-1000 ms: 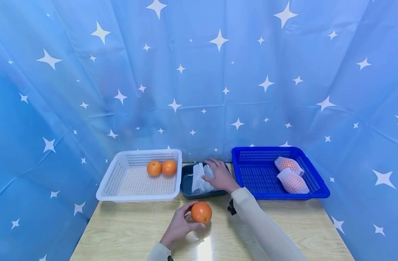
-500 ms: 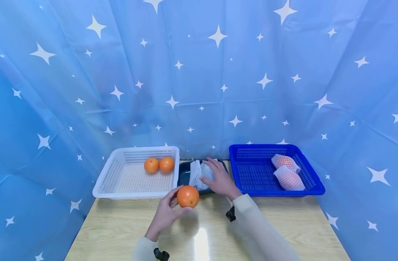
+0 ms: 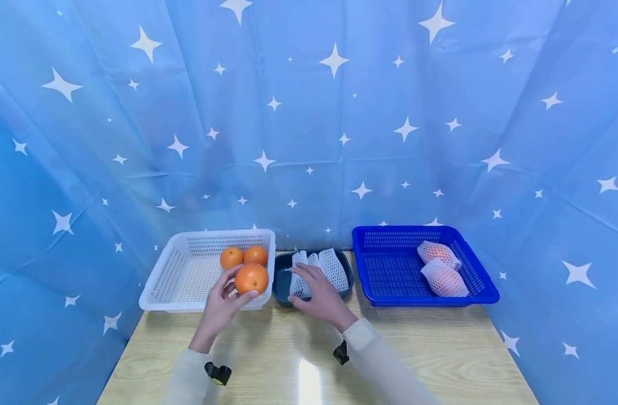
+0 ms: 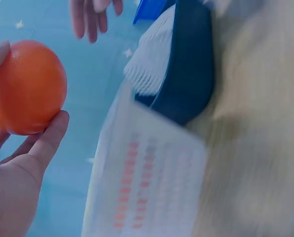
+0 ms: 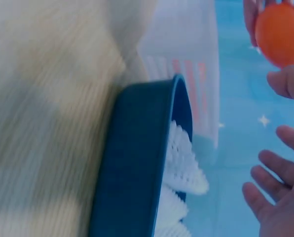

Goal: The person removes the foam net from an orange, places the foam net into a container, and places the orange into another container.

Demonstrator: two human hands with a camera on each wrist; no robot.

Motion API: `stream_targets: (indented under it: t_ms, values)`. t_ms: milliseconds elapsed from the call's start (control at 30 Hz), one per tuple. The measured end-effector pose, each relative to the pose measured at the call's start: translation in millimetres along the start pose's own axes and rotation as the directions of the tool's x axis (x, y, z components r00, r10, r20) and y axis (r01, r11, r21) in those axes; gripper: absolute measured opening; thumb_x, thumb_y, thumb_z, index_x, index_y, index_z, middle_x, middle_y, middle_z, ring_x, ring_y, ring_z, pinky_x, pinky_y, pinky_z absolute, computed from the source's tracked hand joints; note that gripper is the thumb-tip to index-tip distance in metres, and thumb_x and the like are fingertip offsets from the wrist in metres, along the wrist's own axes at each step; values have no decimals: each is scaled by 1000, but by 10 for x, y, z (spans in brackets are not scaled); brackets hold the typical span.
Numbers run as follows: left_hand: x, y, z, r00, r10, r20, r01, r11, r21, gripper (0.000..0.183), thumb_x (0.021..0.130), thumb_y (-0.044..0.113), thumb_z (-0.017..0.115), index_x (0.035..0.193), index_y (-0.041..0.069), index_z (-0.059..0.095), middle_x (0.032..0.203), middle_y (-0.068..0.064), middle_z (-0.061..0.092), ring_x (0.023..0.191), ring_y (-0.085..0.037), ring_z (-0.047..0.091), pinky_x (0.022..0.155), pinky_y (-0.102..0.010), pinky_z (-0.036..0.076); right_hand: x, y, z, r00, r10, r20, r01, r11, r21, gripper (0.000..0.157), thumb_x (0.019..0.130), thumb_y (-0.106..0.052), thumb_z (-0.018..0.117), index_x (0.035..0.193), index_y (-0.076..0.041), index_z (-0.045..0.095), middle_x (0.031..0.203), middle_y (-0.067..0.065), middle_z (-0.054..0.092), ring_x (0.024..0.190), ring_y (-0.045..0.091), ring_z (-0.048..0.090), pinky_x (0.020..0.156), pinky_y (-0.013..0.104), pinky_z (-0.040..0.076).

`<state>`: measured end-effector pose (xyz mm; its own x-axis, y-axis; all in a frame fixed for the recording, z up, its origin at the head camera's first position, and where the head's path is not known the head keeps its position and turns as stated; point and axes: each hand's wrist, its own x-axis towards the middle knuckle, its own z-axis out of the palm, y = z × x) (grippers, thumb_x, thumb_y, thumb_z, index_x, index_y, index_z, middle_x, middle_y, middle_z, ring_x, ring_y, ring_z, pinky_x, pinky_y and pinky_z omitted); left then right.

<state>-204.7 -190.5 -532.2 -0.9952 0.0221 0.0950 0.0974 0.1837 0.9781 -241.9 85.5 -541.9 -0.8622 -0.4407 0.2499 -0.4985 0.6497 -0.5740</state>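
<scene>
My left hand [image 3: 219, 312] grips an orange [image 3: 251, 279] between thumb and fingers, above the front right part of the white basket [image 3: 159, 284]. Two more oranges [image 3: 231, 257] sit inside that basket, just behind the held one. In the left wrist view the held orange [image 4: 28, 89] shows above the basket's rim. My right hand [image 3: 321, 301] hovers with fingers spread at the front of a dark teal bin [image 3: 282, 279], holding nothing. White foam fruit nets [image 3: 334, 269] lie in that bin, partly covered by the hand in the head view.
To the right stands a blue basket [image 3: 389, 301] with two net-wrapped orange fruits [image 3: 444, 278] at its right side. All three containers line the back of the wooden table [image 3: 268, 360]. A blue star-patterned curtain [image 3: 309, 129] hangs right behind them.
My left hand has lifted the orange off the table and carried it left and forward to the white basket. My right hand has drawn back a little from the nets.
</scene>
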Motion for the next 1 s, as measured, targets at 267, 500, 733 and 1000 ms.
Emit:
stream_targets:
  t_ms: [267,500,733,1000]
  values:
    - [323,144,-466,993,-93,-76,103,983,151,85,89,49,78,157,19,37,155,-9,42,138,-29,50,102,-27,52,45,-179,202,996,-74,51,77,995,-57,66,92,-40,75,150,-21,50,162,0,42,149,23,41,120,48,43]
    - [603,169,-757,976,-164,-145,190,963,189,94,88,63,70,159,14,33,154,-16,44,140,-35,48,113,-50,48,101,-306,378,987,-143,70,151,980,-131,63,91,-34,76,148,-19,54,158,1,48,145,22,46,118,43,46]
    - [895,116,-933,941,-250,-229,295,936,192,98,88,67,67,158,8,34,156,-21,45,141,-38,45,117,-56,42,146,-370,525,972,-230,54,236,944,-228,54,92,-33,76,142,-19,60,150,-2,56,138,16,54,113,32,50]
    - [1165,-51,-1162,905,-362,-222,398,906,145,100,89,68,65,158,2,33,157,-24,42,137,-39,49,120,-56,40,197,-358,618,960,-277,48,279,919,-278,38,94,-27,74,131,-18,69,138,-6,66,131,11,59,110,26,51]
